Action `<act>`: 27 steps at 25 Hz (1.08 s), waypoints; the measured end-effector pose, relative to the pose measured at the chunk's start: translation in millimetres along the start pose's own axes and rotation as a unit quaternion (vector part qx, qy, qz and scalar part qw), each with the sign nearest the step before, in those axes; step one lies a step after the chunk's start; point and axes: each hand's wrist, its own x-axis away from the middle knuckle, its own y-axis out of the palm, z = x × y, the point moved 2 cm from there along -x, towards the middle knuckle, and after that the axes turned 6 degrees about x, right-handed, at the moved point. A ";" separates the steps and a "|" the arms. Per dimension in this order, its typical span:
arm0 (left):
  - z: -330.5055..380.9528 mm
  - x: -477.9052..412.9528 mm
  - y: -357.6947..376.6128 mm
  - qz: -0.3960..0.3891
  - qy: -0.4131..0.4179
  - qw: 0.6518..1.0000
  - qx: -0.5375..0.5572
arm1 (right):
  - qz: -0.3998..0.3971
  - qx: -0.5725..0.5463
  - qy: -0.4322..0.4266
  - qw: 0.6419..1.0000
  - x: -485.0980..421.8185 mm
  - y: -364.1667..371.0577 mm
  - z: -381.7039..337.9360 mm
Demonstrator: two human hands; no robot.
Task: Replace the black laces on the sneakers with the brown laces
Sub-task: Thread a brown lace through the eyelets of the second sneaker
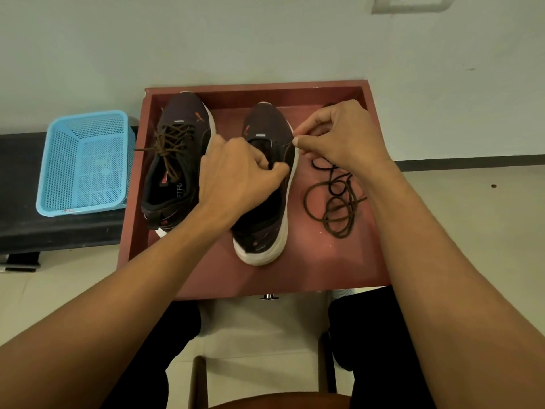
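A plain room, perhaps a home: tiled floor [472, 216], pale wall [265, 39], blue plastic basket [59, 160] on a black bench [20, 172].

On the rimmed red-brown worktop [339, 261] stand the left sneaker [177, 160] and right sneaker [265, 222] side by side; right of them lie a brown lace [336, 215] and black lace [334, 174].

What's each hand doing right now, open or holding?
Left hand: gripping the unlaced sneaker at its opening.
Right hand: pinching a lace end beside that sneaker; colour unclear.

dark sneakers [259, 184] – white soles, brown laces [333, 208] – blue basket [85, 163]
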 end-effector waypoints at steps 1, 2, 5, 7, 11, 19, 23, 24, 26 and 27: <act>1.3 8.7 -1.0 -0.016 0.006 1.000 -0.002 | -0.013 -0.008 0.007 1.000 1.1 0.2 -0.1; 2.9 17.3 -1.0 -0.040 0.009 0.999 -0.007 | -0.030 -0.013 0.013 0.999 2.0 0.8 0.3; 7.3 36.4 1.0 -0.105 0.025 0.993 -0.046 | -0.091 -0.010 0.027 0.995 6.0 5.1 1.2; 8.9 41.9 3.7 -0.127 0.058 0.988 -0.063 | -0.119 -0.007 0.029 0.992 9.4 7.2 2.1; 7.7 37.4 -0.4 -0.181 0.098 0.977 -0.058 | -0.170 -0.055 0.041 0.983 11.4 13.0 -0.2; -17.7 21.5 -4.6 -0.092 0.078 0.993 -0.004 | -0.213 -0.021 0.041 0.976 25.5 10.9 -3.6; -21.1 17.6 0.5 -0.063 0.055 0.996 -0.016 | -0.184 0.035 0.023 0.982 27.0 18.9 -5.4; -21.5 15.7 1.5 -0.060 0.052 0.997 -0.016 | -0.180 0.049 0.021 0.982 26.8 20.4 -5.7; -22.7 12.9 3.4 -0.056 0.047 0.997 -0.013 | -0.175 0.073 0.017 0.982 26.2 22.2 -6.9; -23.3 12.5 4.1 -0.056 0.045 0.997 -0.011 | -0.174 0.081 0.015 0.981 26.0 22.7 -7.6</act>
